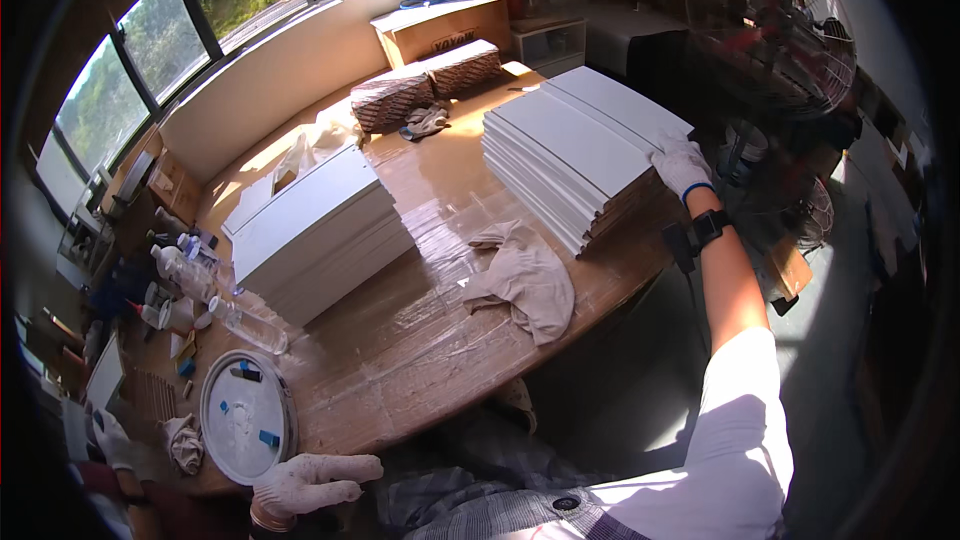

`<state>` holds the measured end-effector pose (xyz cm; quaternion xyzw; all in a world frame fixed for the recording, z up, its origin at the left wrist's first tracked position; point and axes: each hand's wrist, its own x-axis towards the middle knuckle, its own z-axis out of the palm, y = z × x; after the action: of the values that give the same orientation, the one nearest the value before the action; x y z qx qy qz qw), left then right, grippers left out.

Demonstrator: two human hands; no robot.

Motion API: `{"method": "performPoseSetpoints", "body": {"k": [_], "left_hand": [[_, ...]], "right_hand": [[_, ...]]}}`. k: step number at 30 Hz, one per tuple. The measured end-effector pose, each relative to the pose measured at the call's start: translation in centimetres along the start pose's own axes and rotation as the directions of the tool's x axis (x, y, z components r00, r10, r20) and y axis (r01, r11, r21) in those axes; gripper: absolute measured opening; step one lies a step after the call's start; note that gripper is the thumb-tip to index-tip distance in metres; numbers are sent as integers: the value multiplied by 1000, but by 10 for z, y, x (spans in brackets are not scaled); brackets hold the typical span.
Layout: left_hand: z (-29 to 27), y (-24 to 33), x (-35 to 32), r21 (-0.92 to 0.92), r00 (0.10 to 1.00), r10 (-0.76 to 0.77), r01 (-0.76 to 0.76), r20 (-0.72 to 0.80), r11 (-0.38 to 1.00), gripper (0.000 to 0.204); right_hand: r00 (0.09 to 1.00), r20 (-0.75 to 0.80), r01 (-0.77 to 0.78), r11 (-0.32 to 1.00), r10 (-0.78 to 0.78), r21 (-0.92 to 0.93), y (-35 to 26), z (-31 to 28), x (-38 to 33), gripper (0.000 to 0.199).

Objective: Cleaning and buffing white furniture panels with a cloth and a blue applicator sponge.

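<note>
Two stacks of white panels stand on a brown wooden table (pixel 430 380). At the right stack (pixel 590 140), my right hand (pixel 682 162), in a white knitted glove, has its fingers over the right end of the top panel; the thumb is hidden. A wrist strap with a dark device sits on that arm. Low at the left, my gloved left hand (pixel 315 485) holds nothing, fingers stretched out and apart, close to a round white lid (pixel 245 418) with small blue pieces on it. The left stack (pixel 320 230) lies beyond this hand. Between the stacks rests a crumpled beige cloth (pixel 525 285).
Clear bottles (pixel 248 326) and small items crowd the table's left side. Another person's gloved hand (pixel 112 440) shows at the left edge. Two patterned bundles (pixel 392 100) and a cardboard box (pixel 445 30) sit at the far end. A caged fan (pixel 775 40) stands at right.
</note>
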<state>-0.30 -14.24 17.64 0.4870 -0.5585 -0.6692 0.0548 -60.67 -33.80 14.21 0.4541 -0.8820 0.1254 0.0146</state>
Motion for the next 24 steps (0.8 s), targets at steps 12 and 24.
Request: {"method": "performPoseSetpoints", "body": {"k": [12,24], "left_hand": [[-33,-83,73,119,810,284,-260,-513,958,37],[-36,-154,105,-332,683,251,-601,-686,727,34]], "right_hand": [[392,-202,920,387,-898,66,-280,22,-126,83],[417,30,909,416,-908,-42,-347,56,-133,93]]}}
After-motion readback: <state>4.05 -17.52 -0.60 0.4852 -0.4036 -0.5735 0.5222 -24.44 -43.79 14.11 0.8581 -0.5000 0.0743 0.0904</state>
